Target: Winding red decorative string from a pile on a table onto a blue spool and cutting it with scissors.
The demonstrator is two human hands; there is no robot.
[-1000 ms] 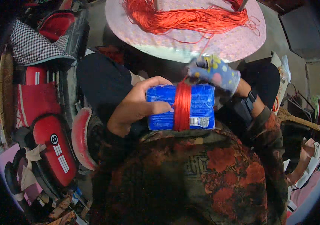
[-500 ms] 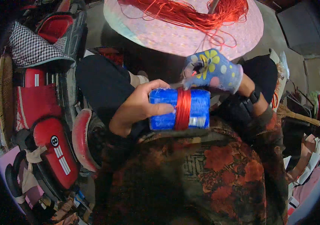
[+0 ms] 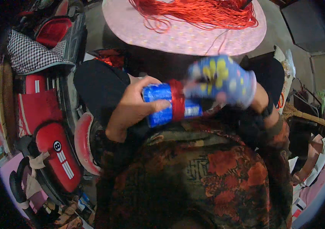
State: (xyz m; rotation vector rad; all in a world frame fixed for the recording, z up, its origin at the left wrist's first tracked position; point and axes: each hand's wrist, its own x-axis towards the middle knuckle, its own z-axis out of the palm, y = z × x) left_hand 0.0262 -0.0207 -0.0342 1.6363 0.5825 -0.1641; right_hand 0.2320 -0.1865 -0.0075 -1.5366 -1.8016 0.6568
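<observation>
My left hand (image 3: 132, 105) is bare and clasps a blue block-shaped bundle (image 3: 158, 108) in front of my belly, its thumb lying across the near face. Around the bundle's middle runs a thick band of red cord (image 3: 177, 102). My right hand (image 3: 223, 81) wears a grey-blue glove with yellow flowers and dots. It is blurred by motion and touches the bundle's right end, fingers curled on the cord. A thin strand rises behind the glove toward a large red skein (image 3: 204, 15), spread on a round pink-covered table (image 3: 162, 36).
On the left stand a red ride-on vehicle (image 3: 57, 164) and a checked cloth (image 3: 36, 53). A straw broom (image 3: 303, 116) lies at the right, above papers and cardboard (image 3: 313, 160). My dark-trousered knees (image 3: 97, 87) flank the bundle.
The bundle has shifted slightly left and tilted in my left hand. My gloved right hand has moved a little right and down, now covering the bundle's upper right part.
</observation>
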